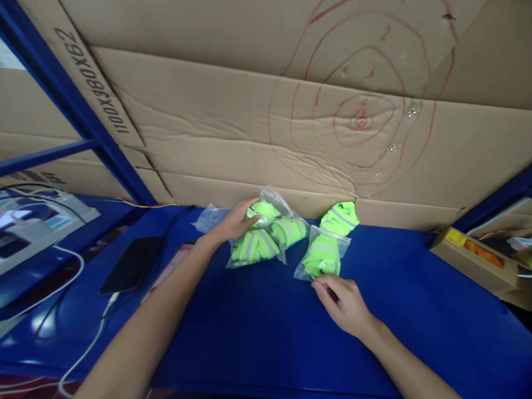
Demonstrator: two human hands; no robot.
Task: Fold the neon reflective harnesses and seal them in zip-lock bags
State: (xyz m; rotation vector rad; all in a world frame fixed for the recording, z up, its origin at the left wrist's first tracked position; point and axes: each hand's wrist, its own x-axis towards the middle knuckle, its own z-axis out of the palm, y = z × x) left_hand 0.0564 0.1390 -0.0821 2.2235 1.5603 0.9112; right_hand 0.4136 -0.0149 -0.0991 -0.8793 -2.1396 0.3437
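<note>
My left hand [237, 220] grips the upper of several clear plastic bags in a small pile, each with folded neon-green reflective fabric inside. Below it lies another bagged bundle [254, 248], with a further bag [287, 231] at its right. My right hand [343, 303] is closed in a pinch at the near edge of a separate clear bag [320, 256] of the same green fabric. Just behind that bag, an unbagged green piece with grey reflective stripes [341, 218] rests against the cardboard. An empty-looking clear bag [210, 218] lies left of the pile.
The blue shelf [260, 340] is backed by a cardboard sheet [208, 114] with red rings drawn on it. At left are a black phone [133, 264] on a white cable, another phone [170, 269] partly under my forearm, and a white device [31, 230]. An open carton [479, 262] stands at right.
</note>
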